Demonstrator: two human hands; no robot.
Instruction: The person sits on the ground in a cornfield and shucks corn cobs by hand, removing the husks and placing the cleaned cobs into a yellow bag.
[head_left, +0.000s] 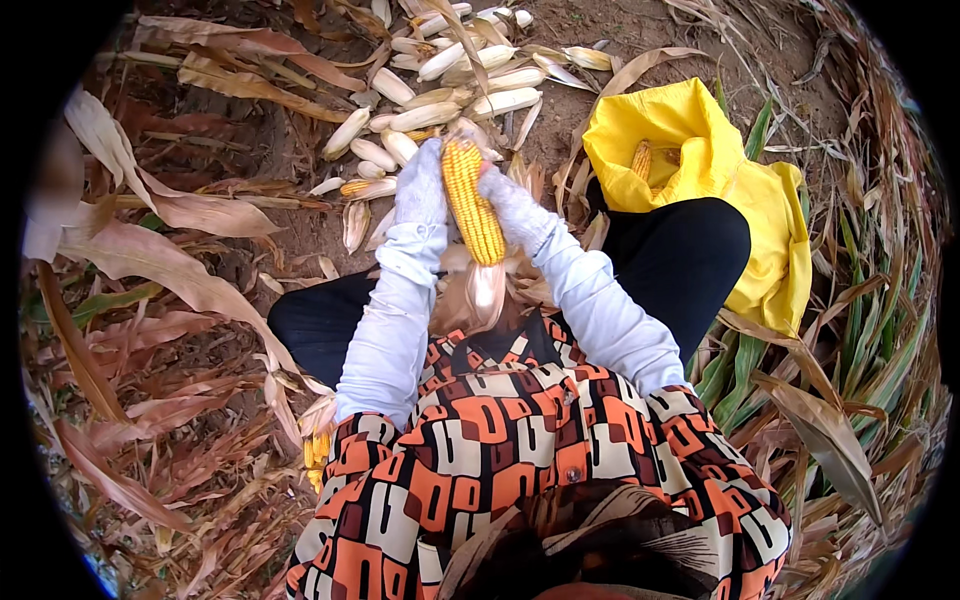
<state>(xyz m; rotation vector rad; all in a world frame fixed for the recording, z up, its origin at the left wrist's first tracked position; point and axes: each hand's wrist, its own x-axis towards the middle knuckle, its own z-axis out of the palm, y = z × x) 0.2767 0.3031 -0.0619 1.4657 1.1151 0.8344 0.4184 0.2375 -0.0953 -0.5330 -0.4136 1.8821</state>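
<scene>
Between my two gloved hands is a yellow ear of corn (474, 202), its kernels bare and a pale husk (486, 289) still hanging at the end nearer my body. My left hand (421, 184) grips the ear's far end from the left side. On the other side, my right hand (514, 202) holds it near the upper part, fingers against the kernels. Just beyond my hands lies a loose pile of corn ears in pale husks (426, 116), a few with yellow kernels showing.
A yellow sack (772, 225) with its mouth open stands by my right knee, with corn ears (641, 160) inside. Dry corn leaves (202, 277) cover the ground at left. Green and dry stalks (862, 352) lie at right. More yellow corn (316, 454) shows beside my left elbow.
</scene>
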